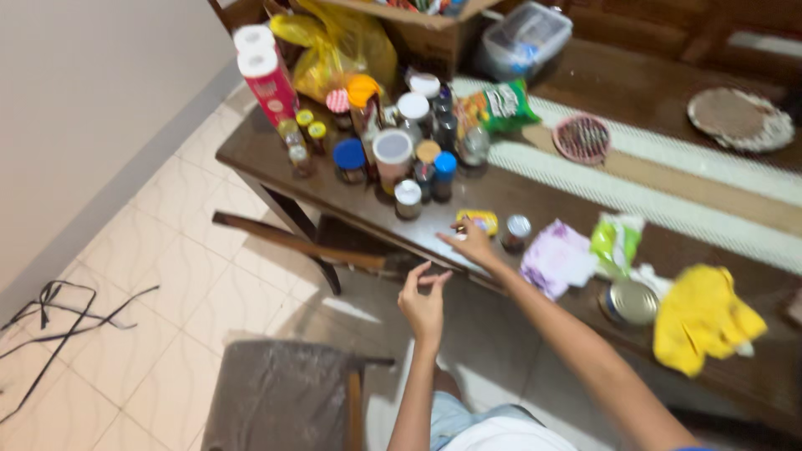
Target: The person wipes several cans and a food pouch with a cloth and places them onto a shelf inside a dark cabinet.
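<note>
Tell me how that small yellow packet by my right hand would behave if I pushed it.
The yellow packet lies flat on the table, so it would probably slide, not roll. It looks small, likely light. The right hand is right beside it.

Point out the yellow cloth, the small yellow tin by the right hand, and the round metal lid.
yellow cloth (702, 316), head view, middle of the crumpled fabric
small yellow tin (479, 220), head view, its top
round metal lid (631, 301), head view, centre
</note>
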